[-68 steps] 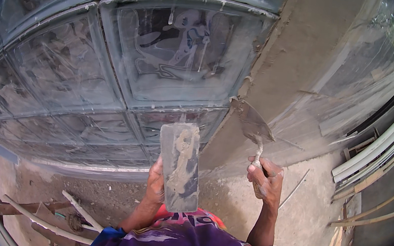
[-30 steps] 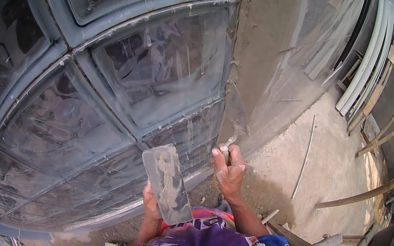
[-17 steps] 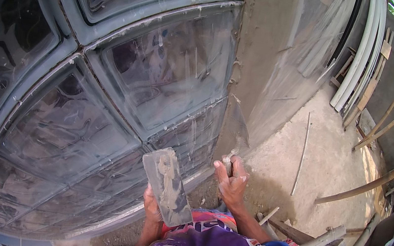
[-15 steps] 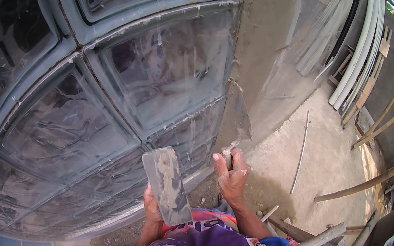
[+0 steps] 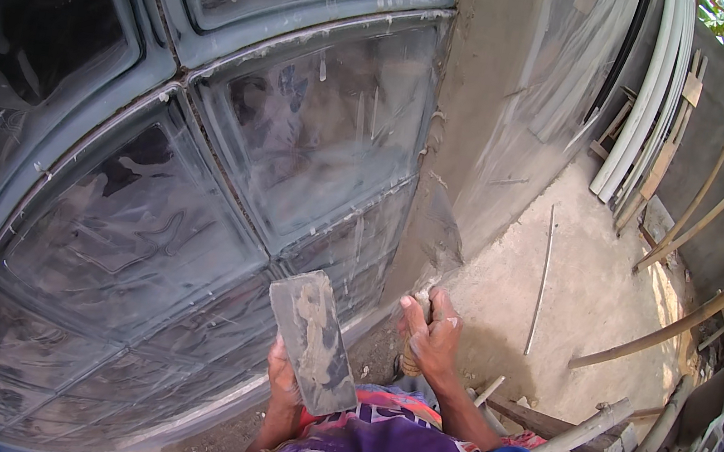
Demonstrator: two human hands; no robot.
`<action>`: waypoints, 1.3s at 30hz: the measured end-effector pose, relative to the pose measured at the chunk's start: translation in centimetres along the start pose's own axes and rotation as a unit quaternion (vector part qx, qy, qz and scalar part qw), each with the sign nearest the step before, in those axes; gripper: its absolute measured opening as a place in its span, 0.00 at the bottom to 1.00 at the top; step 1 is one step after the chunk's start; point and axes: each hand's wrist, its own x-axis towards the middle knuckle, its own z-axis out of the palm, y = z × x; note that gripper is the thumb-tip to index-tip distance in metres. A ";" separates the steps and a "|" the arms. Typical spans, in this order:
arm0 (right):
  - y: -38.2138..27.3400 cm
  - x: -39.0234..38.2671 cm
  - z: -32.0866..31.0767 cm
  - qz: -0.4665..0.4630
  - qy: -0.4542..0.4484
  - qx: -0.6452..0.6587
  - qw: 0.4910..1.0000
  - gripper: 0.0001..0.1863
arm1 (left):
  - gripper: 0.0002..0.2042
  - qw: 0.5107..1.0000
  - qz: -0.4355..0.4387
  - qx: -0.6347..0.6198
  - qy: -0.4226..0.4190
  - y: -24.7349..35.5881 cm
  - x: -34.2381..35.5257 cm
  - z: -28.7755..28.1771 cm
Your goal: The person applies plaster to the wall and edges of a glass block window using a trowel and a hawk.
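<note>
My right hand (image 5: 436, 341) is closed around the handle of a pointed trowel (image 5: 442, 229). Its mortar-smeared blade lies against the grey plastered strip (image 5: 479, 68) beside the glass blocks, point upward. In my left hand (image 5: 282, 378) is a flat rectangular plastering float (image 5: 311, 334), tilted, with streaks of wet mortar on its upper face. The float hides its own handle and most of those fingers; the thumb side shows at its left edge. Large glass blocks (image 5: 320, 129) with grey joints and white drips fill the wall at the left.
White pipes (image 5: 648, 99) and wooden strips lean against the grey wall at the far right. A thin stick (image 5: 542, 282) lies on the concrete floor (image 5: 509, 291). Bent poles (image 5: 668, 330) and timber pieces (image 5: 564, 431) crowd the right side, near my right elbow.
My right hand and the trowel have slid slightly down along the plastered strip. The view has turned a little. My left hand keeps hold of the float, almost in the same place.
</note>
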 end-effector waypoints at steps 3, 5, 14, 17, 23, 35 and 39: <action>-1.4 0.6 -0.5 -0.075 0.001 -0.044 0.996 0.12 | 0.25 1.000 0.000 0.000 -0.017 0.1 0.2 0.4; -3.2 1.8 0.1 -0.060 -0.006 -0.016 0.998 0.11 | 0.27 1.000 -0.014 0.015 -0.019 0.2 0.3 0.0; -1.4 0.9 0.5 -0.037 -0.021 -0.036 0.998 0.12 | 0.32 1.000 -0.017 -0.014 -0.016 0.2 0.2 0.0; -0.6 -0.1 -0.2 -0.031 -0.016 -0.063 0.997 0.13 | 0.32 0.999 -0.002 -0.028 -0.027 0.1 0.3 0.0; -1.9 2.8 -3.3 -0.100 -0.108 -0.013 0.989 0.12 | 0.33 0.999 -0.030 -0.009 -0.022 0.4 0.3 0.0; -8.9 20.5 -12.4 -0.112 -0.396 -0.053 0.910 0.14 | 0.34 0.999 -0.018 -0.013 -0.035 -0.4 0.5 0.1; -8.7 22.5 -14.1 -0.091 -0.409 0.005 0.908 0.13 | 0.34 0.999 -0.021 -0.006 -0.027 -0.4 0.7 0.9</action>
